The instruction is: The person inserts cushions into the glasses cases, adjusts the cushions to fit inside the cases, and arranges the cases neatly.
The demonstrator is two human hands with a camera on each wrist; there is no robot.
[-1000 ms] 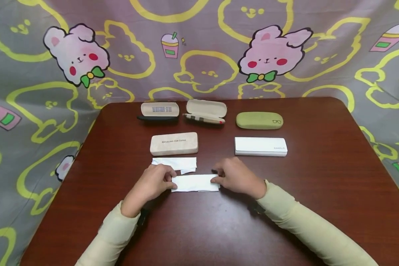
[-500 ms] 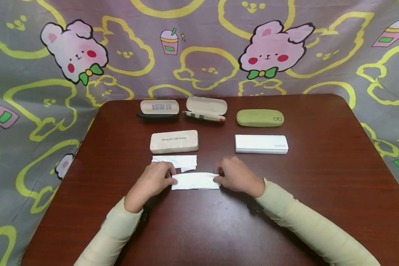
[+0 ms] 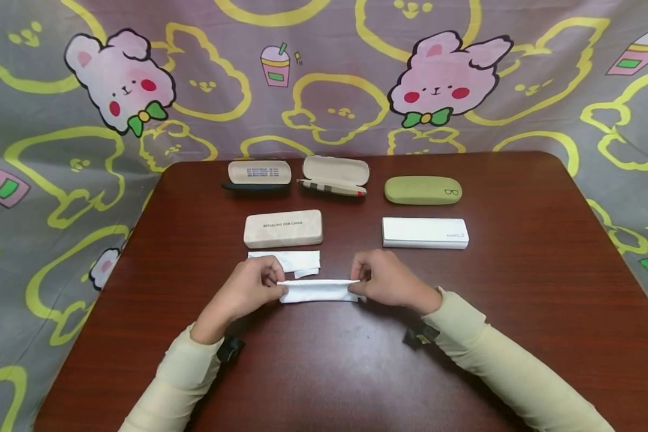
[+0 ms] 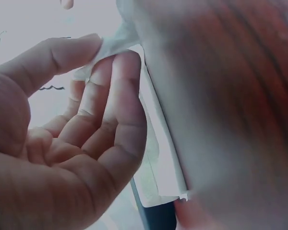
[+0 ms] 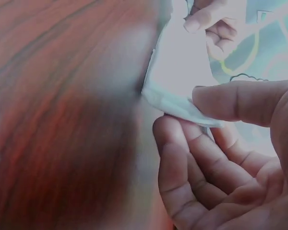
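A white folded cloth [image 3: 320, 292] is stretched between both hands in the head view, its far edge raised off the table. My left hand [image 3: 248, 287] pinches its left end between thumb and fingers, also visible in the left wrist view, where the cloth [image 4: 119, 42] passes under the thumb tip. At the other end my right hand [image 3: 391, 279] pinches the cloth; the right wrist view shows the thumb on top of the cloth [image 5: 177, 67] and curled fingers beneath. Just beyond lies a second white folded cloth [image 3: 299, 260], partly covered by the left hand.
Behind the cloths sit a beige glasses case [image 3: 283, 229] and a white glasses case [image 3: 424, 233]. Farther back are an open dark case [image 3: 259, 174], an open checked case [image 3: 335, 174] and a green case [image 3: 423, 190]. A patterned curtain [image 3: 324, 60] hangs behind the brown table [image 3: 324, 372].
Both hands have lifted the cloth's far edge, so the strip tilts up and looks narrower than when it lay flat. The second cloth and the cases stay put; the head view shifts slightly.
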